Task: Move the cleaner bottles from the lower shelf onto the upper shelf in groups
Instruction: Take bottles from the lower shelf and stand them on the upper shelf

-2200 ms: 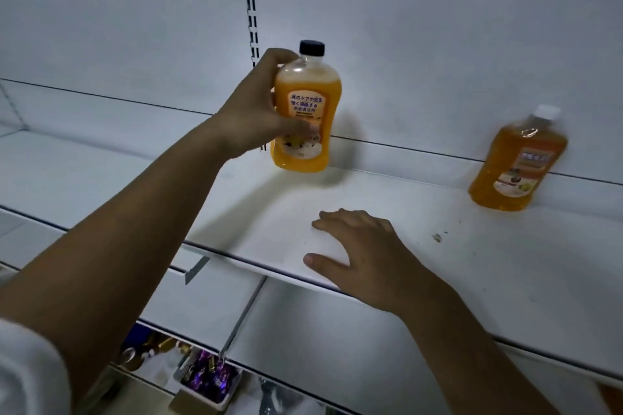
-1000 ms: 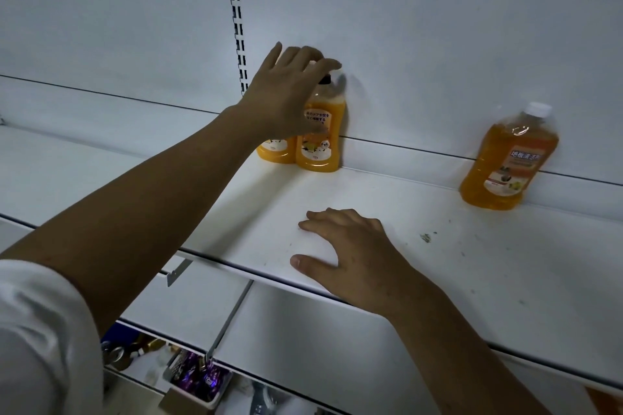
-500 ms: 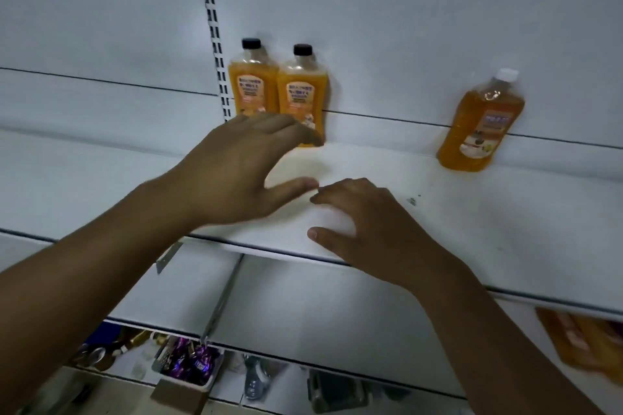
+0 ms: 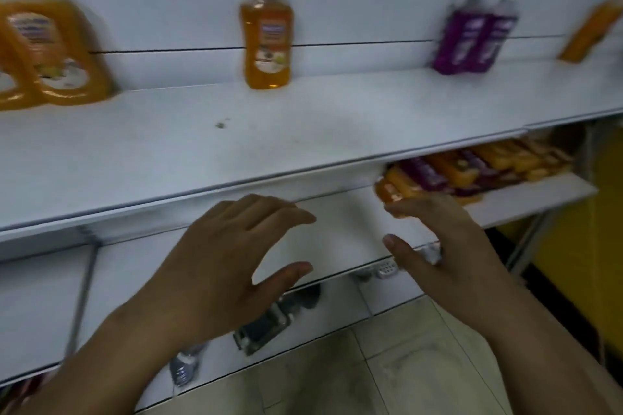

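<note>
Your left hand (image 4: 219, 263) and right hand (image 4: 445, 246) hover, fingers spread, holding nothing, near glossy orange and purple plastic bottles (image 4: 472, 168) lying sideways on the lower shelf (image 4: 539, 199), cap direction blurred.

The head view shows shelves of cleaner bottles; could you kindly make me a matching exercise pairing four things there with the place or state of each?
Things
1. white-capped orange bottle
2. purple bottles
3. mixed orange and purple bottles
4. left hand

Place or state
A. lying down on the lower shelf
B. empty, fingers spread
C. standing alone, middle of the upper shelf
D. standing as a pair, towards the right of the upper shelf

Pairs: 1-C, 2-D, 3-A, 4-B
</note>
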`<move>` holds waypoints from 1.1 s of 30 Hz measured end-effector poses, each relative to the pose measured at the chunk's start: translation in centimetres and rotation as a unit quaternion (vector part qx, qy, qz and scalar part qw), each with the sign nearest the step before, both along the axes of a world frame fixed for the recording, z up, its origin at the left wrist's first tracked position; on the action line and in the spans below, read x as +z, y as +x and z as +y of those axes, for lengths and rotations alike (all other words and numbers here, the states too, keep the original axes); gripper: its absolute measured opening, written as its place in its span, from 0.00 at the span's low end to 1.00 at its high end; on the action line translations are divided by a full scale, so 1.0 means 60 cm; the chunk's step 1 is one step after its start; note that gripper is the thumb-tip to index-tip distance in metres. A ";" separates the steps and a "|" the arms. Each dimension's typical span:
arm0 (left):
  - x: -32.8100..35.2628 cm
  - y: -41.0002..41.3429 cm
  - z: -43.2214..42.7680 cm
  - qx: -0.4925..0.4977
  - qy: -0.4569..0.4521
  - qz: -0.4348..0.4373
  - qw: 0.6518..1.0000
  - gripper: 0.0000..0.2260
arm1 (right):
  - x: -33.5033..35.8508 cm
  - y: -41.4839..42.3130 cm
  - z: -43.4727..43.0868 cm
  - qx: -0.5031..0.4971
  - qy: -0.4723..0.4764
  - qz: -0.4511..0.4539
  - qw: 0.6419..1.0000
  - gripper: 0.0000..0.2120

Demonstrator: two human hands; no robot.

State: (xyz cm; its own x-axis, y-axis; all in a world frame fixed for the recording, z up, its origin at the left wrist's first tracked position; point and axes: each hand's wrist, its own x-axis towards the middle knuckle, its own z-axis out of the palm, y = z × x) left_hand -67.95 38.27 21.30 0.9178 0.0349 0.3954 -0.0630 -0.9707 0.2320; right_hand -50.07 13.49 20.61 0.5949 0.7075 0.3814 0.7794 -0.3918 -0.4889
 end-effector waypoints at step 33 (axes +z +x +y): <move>-0.278 0.749 -0.415 0.066 -0.195 0.158 0.966 0.22 | -0.203 0.645 -0.498 -0.175 -0.047 0.176 0.968 0.20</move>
State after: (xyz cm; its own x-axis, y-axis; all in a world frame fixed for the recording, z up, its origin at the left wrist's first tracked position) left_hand -22.99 13.39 4.61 0.9680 0.2494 0.0291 0.1890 -0.8000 0.5694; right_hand -11.38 -16.39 8.43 0.8853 0.4618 0.0545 0.3828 -0.6573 -0.6491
